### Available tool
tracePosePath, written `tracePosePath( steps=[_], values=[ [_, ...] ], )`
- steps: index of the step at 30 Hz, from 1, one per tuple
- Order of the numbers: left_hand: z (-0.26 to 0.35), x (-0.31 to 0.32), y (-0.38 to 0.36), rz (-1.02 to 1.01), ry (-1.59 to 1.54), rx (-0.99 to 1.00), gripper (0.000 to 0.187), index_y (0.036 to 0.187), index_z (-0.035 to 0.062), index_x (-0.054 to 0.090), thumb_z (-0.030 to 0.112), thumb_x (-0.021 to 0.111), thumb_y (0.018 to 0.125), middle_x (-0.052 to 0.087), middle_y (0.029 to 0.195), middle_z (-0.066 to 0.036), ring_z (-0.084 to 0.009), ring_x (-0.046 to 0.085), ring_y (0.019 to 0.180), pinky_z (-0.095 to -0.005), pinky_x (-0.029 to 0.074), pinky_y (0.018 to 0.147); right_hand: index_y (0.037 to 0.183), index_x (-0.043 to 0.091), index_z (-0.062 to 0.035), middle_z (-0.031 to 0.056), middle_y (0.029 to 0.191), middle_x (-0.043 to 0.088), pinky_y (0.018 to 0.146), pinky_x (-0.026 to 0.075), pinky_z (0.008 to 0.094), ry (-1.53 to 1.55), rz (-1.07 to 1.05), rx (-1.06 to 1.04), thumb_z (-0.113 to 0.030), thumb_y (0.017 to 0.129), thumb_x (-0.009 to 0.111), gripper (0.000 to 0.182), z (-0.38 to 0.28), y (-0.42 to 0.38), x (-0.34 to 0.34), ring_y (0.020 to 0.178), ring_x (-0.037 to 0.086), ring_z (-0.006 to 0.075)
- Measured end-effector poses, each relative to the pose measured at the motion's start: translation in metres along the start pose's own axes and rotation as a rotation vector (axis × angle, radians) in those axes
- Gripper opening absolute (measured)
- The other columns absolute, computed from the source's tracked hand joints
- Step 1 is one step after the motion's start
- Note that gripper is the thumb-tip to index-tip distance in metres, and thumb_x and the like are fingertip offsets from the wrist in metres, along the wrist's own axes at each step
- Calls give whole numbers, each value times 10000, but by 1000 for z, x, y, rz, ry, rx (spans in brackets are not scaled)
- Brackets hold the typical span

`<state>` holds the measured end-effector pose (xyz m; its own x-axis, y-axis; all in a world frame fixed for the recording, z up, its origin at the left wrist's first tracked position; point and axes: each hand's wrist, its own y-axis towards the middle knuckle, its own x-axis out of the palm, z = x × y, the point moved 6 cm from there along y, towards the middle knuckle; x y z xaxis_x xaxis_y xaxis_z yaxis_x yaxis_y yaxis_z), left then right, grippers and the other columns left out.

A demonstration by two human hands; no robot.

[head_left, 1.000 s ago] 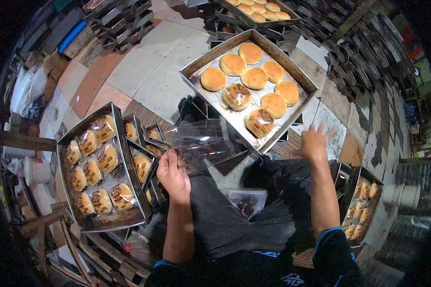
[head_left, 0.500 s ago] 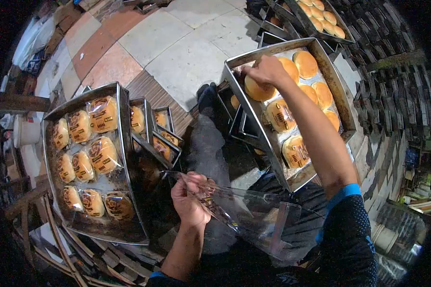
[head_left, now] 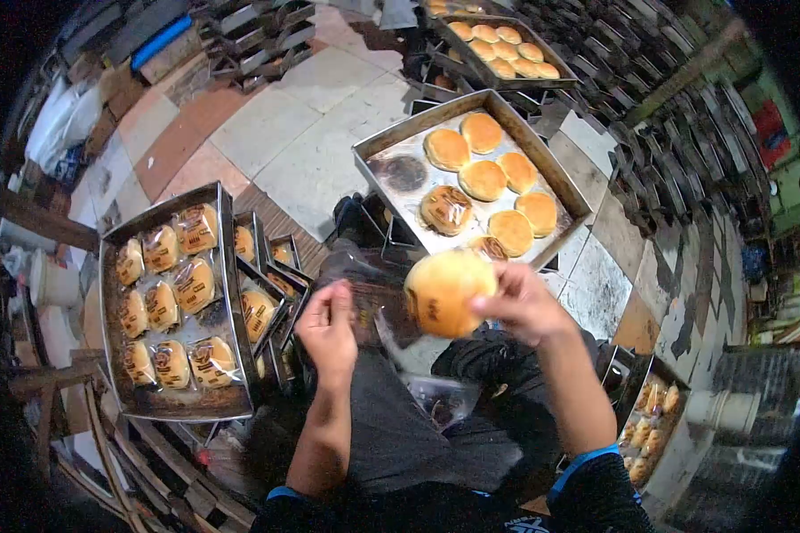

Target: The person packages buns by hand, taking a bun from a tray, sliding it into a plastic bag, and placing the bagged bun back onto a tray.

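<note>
My right hand (head_left: 529, 306) grips a round golden bun (head_left: 451, 291) by its right side, above my lap. Facing it, my left hand (head_left: 327, 333) pinches a clear printed plastic bag (head_left: 382, 306), which spans the gap to the bun. Dark print shows across the bun's lower left, so film lies over that part; how far the bag encloses it cannot be made out. Behind the bun is a metal tray (head_left: 378, 149) with several bare buns (head_left: 483, 180) and a bagged bun (head_left: 446, 210). To the left, another tray (head_left: 238, 355) carries rows of bagged buns (head_left: 194, 284).
More trays of buns (head_left: 507, 51) stand at the back, and a tray of small filled pastries (head_left: 653, 417) is low on the right. Stacked tins (head_left: 676, 169) line the right side. Wooden slats (head_left: 107, 444) lie at lower left. More plastic film (head_left: 440, 400) rests on my lap.
My right hand has lifted a bun from the right tray and brought it to the bag, leaving a dark round mark there. My view has shifted, and the left hand has risen slightly.
</note>
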<state>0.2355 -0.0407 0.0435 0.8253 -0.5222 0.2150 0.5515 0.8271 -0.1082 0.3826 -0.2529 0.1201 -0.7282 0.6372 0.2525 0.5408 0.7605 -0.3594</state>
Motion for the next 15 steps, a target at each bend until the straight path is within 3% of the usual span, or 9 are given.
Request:
tracePosePath(
  steps=[1,2,4,5,6,8,10,12,15],
  values=[
    [1,10,-8,-110,-24,137,144,1020,-29,691,83,659,936,673,864,-54,-112,597,739,-227,489,711,1251,590,16,80,1073,701,803,529,266,-124,17,-64,-50,835,715,439,-8,-18,23,878,675,145],
    [12,19,-17,-300,188,267,270,1146,-19,661,187,610,980,653,1058,-107,-158,602,944,-277,471,888,1275,572,30,112,1106,701,860,526,280,-245,35,-126,-54,845,707,458,-17,-36,44,942,686,175],
    [41,41,-43,-403,-112,33,543,1389,10,479,389,529,1003,542,1287,-143,-197,552,1128,-324,427,998,1320,538,27,196,1197,657,999,471,346,-663,246,-531,-85,845,708,517,-35,-73,75,1118,646,281],
    [58,54,-59,-475,-335,-93,684,1442,28,354,515,469,977,510,1333,-166,-254,540,1179,-381,435,1012,1361,505,6,267,1358,521,1080,398,417,-775,172,-724,-68,839,691,559,-33,-85,92,1300,502,364],
    [71,64,-72,-541,-556,-223,828,1496,45,230,641,409,950,477,1378,-189,-311,528,1231,-438,443,1026,1355,507,0,254,1450,425,1097,370,462,-860,84,-782,-60,856,677,531,-28,-94,111,1362,408,408],
    [108,72,-83,-520,-637,-146,812,1493,53,223,594,459,935,454,1410,-216,-401,520,1225,-480,440,1034,1436,449,-77,249,1529,295,1126,311,535,-966,69,-899,-60,819,681,659,-17,-106,132,1396,298,485],
    [126,82,-98,-589,-639,-33,758,1481,51,245,530,473,939,472,1391,-206,-394,535,1207,-491,442,1029,1447,443,-108,279,1512,295,1121,302,567,-1135,178,-1020,-95,776,704,720,-29,-113,135,1383,292,519],
    [108,88,-122,-463,-389,59,715,1433,11,339,495,493,929,516,1342,-208,-365,558,1176,-486,448,1016,1419,451,-81,354,1471,282,1121,314,547,-1143,261,-923,-71,768,680,690,-49,-115,136,1348,314,547],
    [97,81,-107,-511,-657,-238,615,1369,-16,413,433,454,951,570,1267,-177,-302,586,1155,-424,495,981,1389,469,-72,341,1453,320,1118,329,522,-1108,246,-824,-23,778,660,642,-41,-121,141,1334,338,537]
  ],
)
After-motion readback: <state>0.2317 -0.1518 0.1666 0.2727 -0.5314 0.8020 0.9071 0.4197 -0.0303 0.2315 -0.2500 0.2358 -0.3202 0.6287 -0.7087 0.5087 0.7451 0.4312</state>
